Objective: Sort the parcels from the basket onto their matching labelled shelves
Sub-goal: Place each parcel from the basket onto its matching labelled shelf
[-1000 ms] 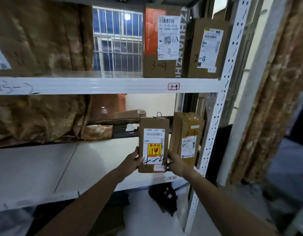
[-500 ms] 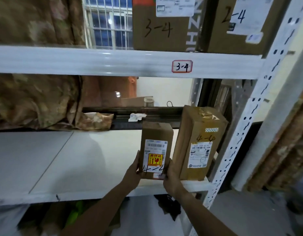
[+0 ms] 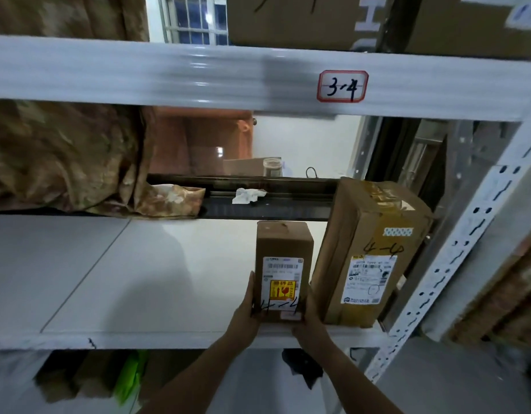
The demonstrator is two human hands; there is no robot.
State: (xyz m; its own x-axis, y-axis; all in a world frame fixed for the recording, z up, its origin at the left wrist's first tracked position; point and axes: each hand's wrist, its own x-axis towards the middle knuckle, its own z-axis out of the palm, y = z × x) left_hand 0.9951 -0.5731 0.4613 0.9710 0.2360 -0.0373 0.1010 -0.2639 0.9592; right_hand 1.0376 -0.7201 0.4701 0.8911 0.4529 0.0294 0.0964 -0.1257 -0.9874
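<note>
A small brown parcel point(image 3: 283, 255) with a white label, a yellow fragile sticker and "4-4" written on it stands upright on the white shelf board point(image 3: 139, 279), near its front edge. My left hand point(image 3: 248, 312) grips its lower left side and my right hand point(image 3: 310, 318) its lower right side. Just to its right stands a taller brown parcel point(image 3: 368, 252), also marked "4-4". On the beam above is a red-framed tag reading "3-4" point(image 3: 342, 86). The basket is not in view.
Two large cartons point(image 3: 291, 22) stand on the shelf above. A patterned curtain point(image 3: 64, 156) hangs behind the shelf's left half. The perforated white upright point(image 3: 455, 258) bounds the shelf on the right. Bags and boxes lie under the shelf.
The small parcel has gone from held up in front of the shelf down onto the board beside the taller parcel. My view has moved closer and lower; both hands stay on the parcel.
</note>
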